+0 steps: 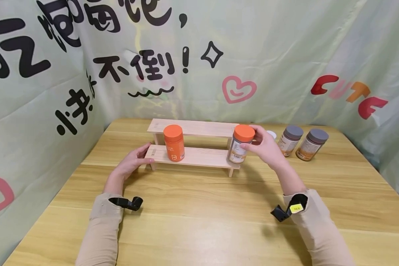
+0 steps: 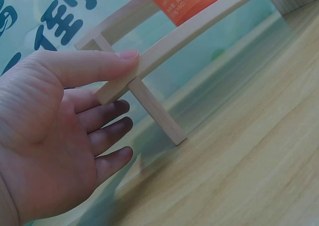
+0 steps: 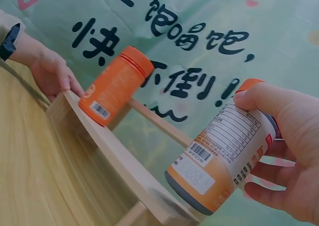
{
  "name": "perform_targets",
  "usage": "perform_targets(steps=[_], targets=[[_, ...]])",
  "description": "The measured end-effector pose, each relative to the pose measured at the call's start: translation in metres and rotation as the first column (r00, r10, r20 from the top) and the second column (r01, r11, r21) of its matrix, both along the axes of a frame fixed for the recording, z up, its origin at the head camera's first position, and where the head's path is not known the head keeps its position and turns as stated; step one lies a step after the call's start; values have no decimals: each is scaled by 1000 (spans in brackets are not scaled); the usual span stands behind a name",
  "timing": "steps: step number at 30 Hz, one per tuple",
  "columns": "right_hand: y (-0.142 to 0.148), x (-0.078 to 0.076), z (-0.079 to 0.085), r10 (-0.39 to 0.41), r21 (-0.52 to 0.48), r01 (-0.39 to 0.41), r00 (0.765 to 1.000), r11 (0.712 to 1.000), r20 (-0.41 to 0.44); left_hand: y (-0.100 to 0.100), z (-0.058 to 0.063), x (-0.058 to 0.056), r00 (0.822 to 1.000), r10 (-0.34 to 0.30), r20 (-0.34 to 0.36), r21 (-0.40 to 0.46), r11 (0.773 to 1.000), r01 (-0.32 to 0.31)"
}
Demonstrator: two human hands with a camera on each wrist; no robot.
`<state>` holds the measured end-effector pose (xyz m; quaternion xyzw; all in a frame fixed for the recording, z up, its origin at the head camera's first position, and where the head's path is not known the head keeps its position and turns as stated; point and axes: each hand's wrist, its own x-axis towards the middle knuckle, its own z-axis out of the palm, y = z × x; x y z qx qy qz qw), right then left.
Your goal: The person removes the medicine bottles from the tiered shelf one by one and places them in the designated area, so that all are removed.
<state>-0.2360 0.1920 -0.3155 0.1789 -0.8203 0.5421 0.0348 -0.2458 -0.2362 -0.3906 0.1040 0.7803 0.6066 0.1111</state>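
Observation:
A two-step wooden rack [image 1: 203, 157] stands at the back of the table. At its left end, my left hand [image 1: 132, 161] pinches the lower board, with the thumb [image 2: 94, 66] on its edge and the other fingers behind and below. On that board's left part an orange bottle [image 1: 174, 144] stands upright. My right hand [image 1: 264, 144] grips a grey bottle with an orange lid and a white-and-orange label [image 1: 236, 151] at the lower board's right end. In the right wrist view, the thumb lies across this labelled bottle [image 3: 224, 151] near its lid, and its base overlaps the board's end.
Two grey-lidded bottles, one nearer the rack [image 1: 290, 140] and one farther right [image 1: 311, 144], stand right of my right hand. A white round thing [image 1: 271, 134] shows partly behind that hand. A printed curtain [image 1: 279, 66] hangs behind the wooden table [image 1: 199, 221].

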Motion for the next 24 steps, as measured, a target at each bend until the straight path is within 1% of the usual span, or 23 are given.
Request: perform_targets(steps=[6,13,18,24], targets=[[17,4,2,-43,8,43,999,999,-3,0,1,0,1000,-1,-6,2,1000,1],[36,9,0,-103,23,103,995,994,10,-2,-2,-1,1000,2,-17,-9,1000,-2],[50,12,-5,-155,61,154,988,986,12,-1,-5,-1,1000,8,-8,-3,1000,-8],[69,13,-17,-219,102,215,975,971,27,-3,-8,-4,1000,8,-9,-10,1000,-8]])
